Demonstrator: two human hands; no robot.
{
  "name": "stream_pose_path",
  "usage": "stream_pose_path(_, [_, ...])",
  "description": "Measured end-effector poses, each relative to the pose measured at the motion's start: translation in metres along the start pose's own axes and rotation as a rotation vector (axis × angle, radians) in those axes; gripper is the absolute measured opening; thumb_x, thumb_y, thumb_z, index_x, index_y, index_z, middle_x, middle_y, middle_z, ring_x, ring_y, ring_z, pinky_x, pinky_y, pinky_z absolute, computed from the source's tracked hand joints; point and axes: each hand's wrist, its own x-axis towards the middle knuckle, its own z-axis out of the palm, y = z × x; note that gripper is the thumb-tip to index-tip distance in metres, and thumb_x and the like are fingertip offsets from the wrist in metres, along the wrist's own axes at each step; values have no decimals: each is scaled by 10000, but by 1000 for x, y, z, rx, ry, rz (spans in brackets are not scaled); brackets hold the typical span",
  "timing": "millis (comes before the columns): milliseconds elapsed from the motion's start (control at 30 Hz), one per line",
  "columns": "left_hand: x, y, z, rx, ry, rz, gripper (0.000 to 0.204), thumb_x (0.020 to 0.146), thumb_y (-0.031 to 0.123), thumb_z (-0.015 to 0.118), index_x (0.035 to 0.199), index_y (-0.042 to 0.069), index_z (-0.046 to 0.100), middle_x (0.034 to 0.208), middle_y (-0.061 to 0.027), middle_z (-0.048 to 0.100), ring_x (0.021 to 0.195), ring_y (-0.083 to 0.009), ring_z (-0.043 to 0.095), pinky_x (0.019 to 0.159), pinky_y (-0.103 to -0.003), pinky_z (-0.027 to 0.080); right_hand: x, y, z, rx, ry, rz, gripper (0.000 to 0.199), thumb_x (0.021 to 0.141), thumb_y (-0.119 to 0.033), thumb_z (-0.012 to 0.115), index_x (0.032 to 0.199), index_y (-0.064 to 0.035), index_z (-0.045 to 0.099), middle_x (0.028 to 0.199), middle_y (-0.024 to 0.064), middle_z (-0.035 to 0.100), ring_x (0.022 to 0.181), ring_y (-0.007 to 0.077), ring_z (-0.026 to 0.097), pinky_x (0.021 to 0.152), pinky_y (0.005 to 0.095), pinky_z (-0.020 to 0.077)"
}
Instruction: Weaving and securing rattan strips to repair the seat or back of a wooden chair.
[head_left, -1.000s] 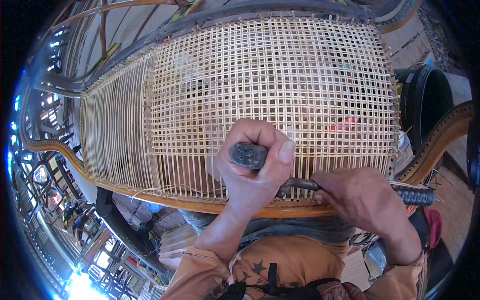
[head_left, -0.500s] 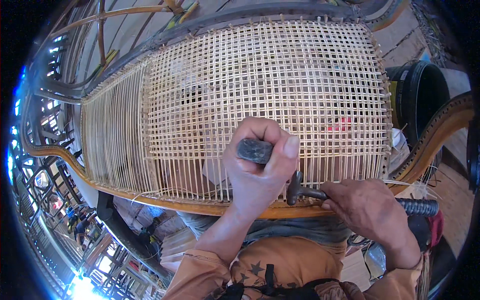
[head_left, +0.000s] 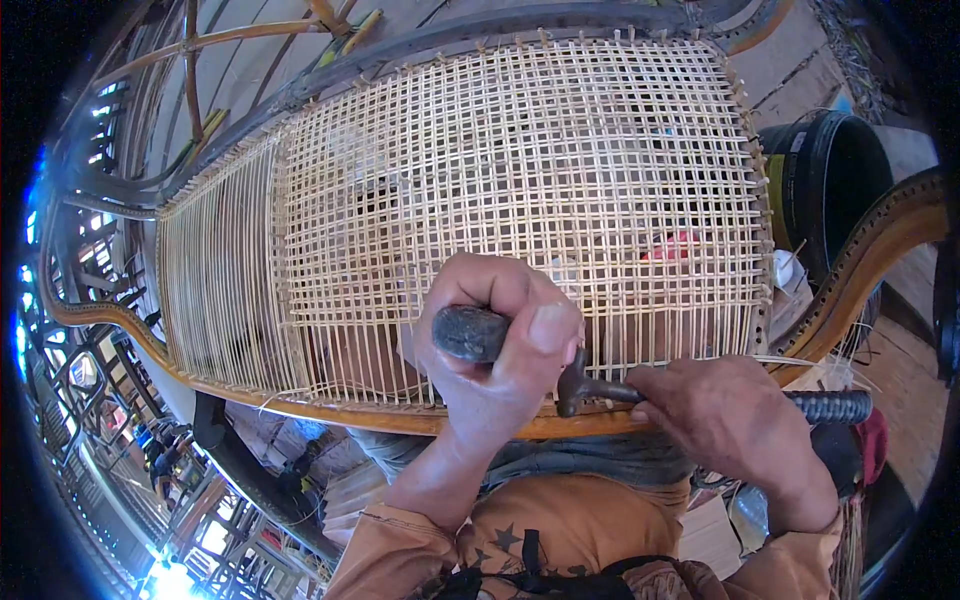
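My left hand is wrapped round a thick dark tool with a blunt grey butt facing up; its lower end is hidden by the fist. Beneath that fist lie the near edge of an open-weave cane panel and the curved brown wooden rail of its frame. My right hand grips a hammer with a dark metal head and a ribbed black handle. The hammer head is close beside my left fist, above the rail. Near the rail, the cane strands run one way without crossing strands.
A black bucket stands beyond the panel's right end, behind a curved wooden frame arm. Several small pegs stick up along the panel's far edge. More cane frames and a person are at the far left. A red cloth lies at right.
My left fist has moved a little left and toward me, and its tool leans more to the left. The hammer has shifted slightly left with my right hand. The whole view has shifted slightly.
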Motion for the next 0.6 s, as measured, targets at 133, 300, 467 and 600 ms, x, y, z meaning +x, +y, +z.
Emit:
stream_pose_path(133, [3,-11,1,209,38,-106,198,830,47,660,818,43,463,687,-14,538,575,-35,484,496,-207,438,-5,5,4,-58,86,-3,140,842,-167,536,923,-66,589,683,134,588,667,317,606,566,411,463])
stream_pose_path(300, [0,-17,-4,302,-4,11,200,831,53,663,816,42,463,683,-10,536,584,-32,480,511,-199,435,-2,8,6,15,122,-92,164,844,-200,563,938,-68,585,672,131,587,654,320,604,570,422,465])
stream_pose_path(467, [0,-9,10,128,32,-58,207,832,56,663,823,39,457,679,-18,541,573,-35,487,500,-202,443,-7,5,2,-20,66,32,150,840,-195,566,921,-69,576,671,129,590,649,320,604,571,416,467])
stream_pose_path(600, [4,-19,12,213,53,-151,213,833,64,670,822,41,459,687,-10,543,577,-30,480,506,-196,437,-14,8,11,39,196,-90,139,850,-185,557,914,-62,565,672,143,593,630,339,600,560,428,468])
